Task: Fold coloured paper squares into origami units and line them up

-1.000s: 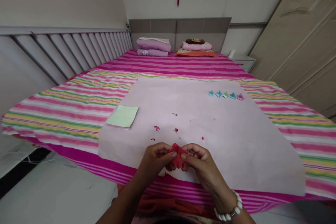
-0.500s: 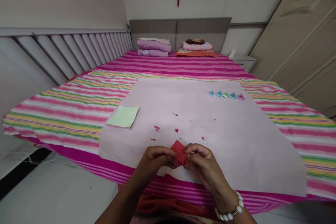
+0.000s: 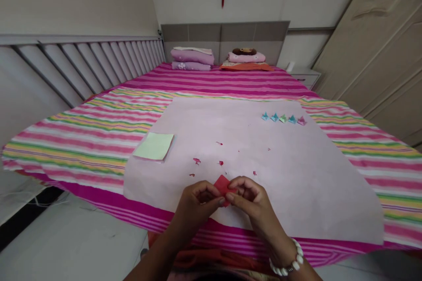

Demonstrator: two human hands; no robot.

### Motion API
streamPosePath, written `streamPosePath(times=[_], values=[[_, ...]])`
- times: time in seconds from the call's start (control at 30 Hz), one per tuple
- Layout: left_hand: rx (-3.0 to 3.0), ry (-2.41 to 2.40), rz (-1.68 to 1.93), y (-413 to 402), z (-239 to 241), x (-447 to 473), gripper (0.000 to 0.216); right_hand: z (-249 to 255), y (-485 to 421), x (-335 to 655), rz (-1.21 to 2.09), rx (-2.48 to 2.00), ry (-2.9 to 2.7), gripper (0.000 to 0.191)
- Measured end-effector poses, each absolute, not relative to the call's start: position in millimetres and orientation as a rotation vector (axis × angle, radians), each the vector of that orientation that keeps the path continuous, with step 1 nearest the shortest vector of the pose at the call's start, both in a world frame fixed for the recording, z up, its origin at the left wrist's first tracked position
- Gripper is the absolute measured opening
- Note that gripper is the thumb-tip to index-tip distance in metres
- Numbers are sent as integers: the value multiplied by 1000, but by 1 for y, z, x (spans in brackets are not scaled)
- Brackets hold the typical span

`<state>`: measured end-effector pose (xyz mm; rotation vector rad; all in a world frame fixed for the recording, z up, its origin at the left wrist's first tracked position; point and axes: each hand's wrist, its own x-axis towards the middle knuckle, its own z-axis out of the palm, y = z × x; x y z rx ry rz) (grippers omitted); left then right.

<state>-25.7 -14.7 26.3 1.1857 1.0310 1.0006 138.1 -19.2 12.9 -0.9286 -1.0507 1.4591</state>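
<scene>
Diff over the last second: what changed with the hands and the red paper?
Red paper: was showing a centre crease; now a plain face shows at its upper corner. Thumbs of the left hand and right hand have drawn closer together over its lower part. Nothing let go. Unchanged: green-topped paper stack, red scraps, row of folded papers.

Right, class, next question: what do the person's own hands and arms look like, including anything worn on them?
The left hand and right hand are ungloved, with no sleeves showing. Around the right wrist is a bracelet of chunky white beads with a small darker piece among them. The left wrist shows no jewellery.
</scene>
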Motion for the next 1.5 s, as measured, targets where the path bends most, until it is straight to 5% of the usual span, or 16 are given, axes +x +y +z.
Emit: streamPosePath(times=[0.2, 0.3, 0.47, 1.13, 1.33, 1.5], values=[[1159, 1046, 1061, -15, 25, -19, 32, 17, -16, 132, 1418, -953, -963, 47], [1011, 1024, 1067, -13, 22, -15, 54, 20, -15, 132, 1371, -983, -954, 48], [884, 1002, 976, -10, 14, -9, 24, 18, -15, 131, 1332, -1011, -940, 44], [656, 1022, 1037, -11, 7, 2, 33, 8, -13, 134, 1267, -1022, -761, 63], [429, 737, 985, -9, 9, -4, 25, 8, -12, 141, 1394, -921, -777, 35], [107, 429, 763, -14, 10, -8, 20, 11, -13, 139, 1688, -776, -780, 35]])
